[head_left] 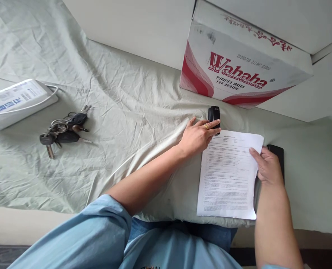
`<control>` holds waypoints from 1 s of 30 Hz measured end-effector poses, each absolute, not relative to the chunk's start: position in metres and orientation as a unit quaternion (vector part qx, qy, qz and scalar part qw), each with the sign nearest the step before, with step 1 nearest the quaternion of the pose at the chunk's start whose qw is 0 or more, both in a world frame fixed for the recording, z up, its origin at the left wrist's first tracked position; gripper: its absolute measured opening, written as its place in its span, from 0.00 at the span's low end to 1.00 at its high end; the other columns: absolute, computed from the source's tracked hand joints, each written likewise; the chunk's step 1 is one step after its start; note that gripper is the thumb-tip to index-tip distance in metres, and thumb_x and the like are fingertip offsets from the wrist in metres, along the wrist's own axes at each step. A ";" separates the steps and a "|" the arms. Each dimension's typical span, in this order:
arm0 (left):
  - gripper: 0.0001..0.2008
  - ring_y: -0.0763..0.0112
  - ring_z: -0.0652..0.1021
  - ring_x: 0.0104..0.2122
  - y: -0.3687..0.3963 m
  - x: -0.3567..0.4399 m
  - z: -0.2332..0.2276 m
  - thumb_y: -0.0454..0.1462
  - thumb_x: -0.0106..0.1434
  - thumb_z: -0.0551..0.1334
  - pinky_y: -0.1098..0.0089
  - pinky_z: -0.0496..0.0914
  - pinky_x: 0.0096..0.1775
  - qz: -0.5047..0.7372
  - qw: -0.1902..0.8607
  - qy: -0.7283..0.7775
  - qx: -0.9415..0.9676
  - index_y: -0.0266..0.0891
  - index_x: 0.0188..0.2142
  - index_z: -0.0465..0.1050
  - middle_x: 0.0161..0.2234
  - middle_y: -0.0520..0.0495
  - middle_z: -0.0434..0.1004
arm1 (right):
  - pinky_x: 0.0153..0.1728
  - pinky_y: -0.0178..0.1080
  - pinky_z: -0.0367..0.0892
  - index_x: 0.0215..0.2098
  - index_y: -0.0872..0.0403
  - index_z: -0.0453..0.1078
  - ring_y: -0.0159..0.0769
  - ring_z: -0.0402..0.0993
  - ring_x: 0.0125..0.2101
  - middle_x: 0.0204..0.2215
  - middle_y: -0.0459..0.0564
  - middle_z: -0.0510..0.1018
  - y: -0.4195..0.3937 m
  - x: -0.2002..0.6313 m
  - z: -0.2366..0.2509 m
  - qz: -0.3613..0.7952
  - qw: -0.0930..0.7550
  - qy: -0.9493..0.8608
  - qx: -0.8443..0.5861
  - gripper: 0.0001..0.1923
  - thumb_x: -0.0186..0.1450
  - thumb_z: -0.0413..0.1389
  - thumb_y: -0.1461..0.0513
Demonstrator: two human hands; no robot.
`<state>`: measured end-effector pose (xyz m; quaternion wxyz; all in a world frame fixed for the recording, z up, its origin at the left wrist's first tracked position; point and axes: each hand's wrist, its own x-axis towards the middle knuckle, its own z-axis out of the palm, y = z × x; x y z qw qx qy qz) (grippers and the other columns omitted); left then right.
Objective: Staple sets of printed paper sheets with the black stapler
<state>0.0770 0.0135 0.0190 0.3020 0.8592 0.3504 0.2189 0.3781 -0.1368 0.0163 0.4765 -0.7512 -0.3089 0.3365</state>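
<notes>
Right hand (268, 166) pinches the right edge of the printed sheet (229, 175), thumb on top of the paper and the remaining fingers curled under or beside it, so this hand is closed on the sheet. Beneath the same hand lies a flat black device (278, 155), probably a phone, though the hand covers most of it. The sheet lies flat on the wrinkled pale cloth (126, 112), its long axis running away from the body, its near edge close to the table edge and the blue garment. Left hand (199, 136) rests palm down at the sheet's far left corner, fingers extended and unclenched, holding nothing; the fingertips, one wearing a ring, touch a small black stapler (214, 116). The stapler stands just beyond that corner, its long axis pointing away from the body, so it lies directly ahead of the left fingertips and is well nearer to the left hand than to the right. Beyond the stapler sits a cardboard box (238, 71) printed "Wahaha". Far to the left, well apart from both hands, lie a bunch of keys (63, 132) and a white device (17, 101) with a cable.
</notes>
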 end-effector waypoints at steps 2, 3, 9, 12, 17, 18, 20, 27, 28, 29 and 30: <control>0.23 0.50 0.84 0.69 0.017 0.077 0.015 0.35 0.84 0.58 0.38 0.68 0.76 0.227 0.309 0.338 0.860 0.52 0.67 0.87 0.77 0.44 0.77 | 0.45 0.51 0.88 0.46 0.49 0.88 0.52 0.92 0.39 0.39 0.53 0.94 -0.153 0.373 0.018 0.333 0.461 -0.310 -0.762 0.29 0.56 0.82 0.41; 0.23 0.51 0.84 0.69 0.019 0.077 0.014 0.35 0.84 0.58 0.40 0.69 0.75 0.232 0.313 0.329 0.860 0.51 0.67 0.87 0.77 0.44 0.77 | 0.47 0.51 0.88 0.46 0.49 0.88 0.51 0.92 0.41 0.41 0.53 0.95 -0.163 0.371 0.019 0.329 0.451 -0.317 -0.767 0.28 0.57 0.82 0.41; 0.27 0.56 0.85 0.69 0.026 0.075 0.002 0.33 0.82 0.57 0.53 0.78 0.69 0.285 0.376 0.289 0.833 0.47 0.73 0.81 0.79 0.40 0.76 | 0.52 0.52 0.89 0.41 0.46 0.90 0.52 0.93 0.44 0.41 0.52 0.95 -0.218 0.369 0.029 0.306 0.460 -0.328 -0.766 0.21 0.57 0.83 0.45; 0.29 0.57 0.85 0.67 0.028 0.075 -0.004 0.35 0.79 0.59 0.59 0.80 0.66 0.339 0.415 0.310 0.786 0.43 0.77 0.75 0.77 0.35 0.77 | 0.51 0.55 0.90 0.38 0.47 0.90 0.54 0.93 0.42 0.37 0.53 0.94 -0.214 0.364 0.034 0.284 0.509 -0.321 -0.747 0.20 0.55 0.84 0.46; 0.16 0.60 0.87 0.51 0.032 0.076 -0.005 0.32 0.77 0.58 0.59 0.80 0.61 0.336 0.399 0.429 0.737 0.39 0.54 0.85 0.52 0.39 0.89 | 0.60 0.57 0.86 0.42 0.49 0.89 0.55 0.93 0.49 0.39 0.53 0.93 -0.159 0.361 0.036 0.257 0.552 -0.344 -0.715 0.23 0.58 0.82 0.44; 0.15 0.60 0.86 0.49 0.033 0.076 -0.004 0.31 0.76 0.57 0.59 0.80 0.60 0.320 0.393 0.438 0.742 0.40 0.48 0.85 0.48 0.40 0.89 | 0.60 0.57 0.86 0.42 0.50 0.89 0.55 0.93 0.49 0.40 0.53 0.94 -0.147 0.361 0.035 0.264 0.553 -0.344 -0.711 0.25 0.57 0.82 0.44; 0.13 0.61 0.85 0.45 0.035 0.074 -0.002 0.29 0.73 0.58 0.60 0.81 0.55 0.286 0.392 0.422 0.766 0.40 0.40 0.82 0.46 0.40 0.87 | 0.56 0.55 0.87 0.43 0.50 0.89 0.54 0.93 0.47 0.42 0.54 0.94 -0.127 0.361 0.030 0.281 0.554 -0.341 -0.706 0.28 0.56 0.83 0.42; 0.10 0.61 0.85 0.49 0.042 0.047 0.005 0.34 0.73 0.60 0.62 0.80 0.59 0.232 0.450 0.309 0.805 0.40 0.36 0.80 0.49 0.40 0.86 | 0.50 0.48 0.86 0.44 0.50 0.90 0.48 0.93 0.43 0.44 0.53 0.95 -0.111 0.350 0.000 0.292 0.574 -0.328 -0.691 0.29 0.55 0.82 0.41; 0.12 0.62 0.85 0.47 0.040 0.044 0.007 0.38 0.76 0.59 0.62 0.80 0.57 0.246 0.476 0.326 0.779 0.40 0.38 0.80 0.45 0.41 0.86 | 0.51 0.49 0.87 0.44 0.50 0.89 0.49 0.93 0.45 0.44 0.53 0.95 -0.112 0.349 -0.002 0.282 0.581 -0.324 -0.691 0.29 0.55 0.82 0.40; 0.16 0.63 0.84 0.44 0.038 0.042 0.010 0.43 0.80 0.56 0.62 0.80 0.55 0.267 0.515 0.342 0.739 0.40 0.41 0.80 0.43 0.41 0.85 | 0.52 0.50 0.87 0.44 0.50 0.89 0.50 0.93 0.46 0.44 0.53 0.94 -0.114 0.349 -0.003 0.270 0.588 -0.321 -0.692 0.30 0.55 0.82 0.40; 0.22 0.64 0.83 0.41 0.035 0.041 0.013 0.49 0.82 0.53 0.63 0.80 0.51 0.284 0.559 0.353 0.694 0.40 0.42 0.80 0.41 0.42 0.85 | 0.54 0.51 0.87 0.44 0.50 0.89 0.52 0.92 0.47 0.43 0.53 0.94 -0.115 0.348 -0.003 0.258 0.595 -0.319 -0.691 0.30 0.55 0.82 0.39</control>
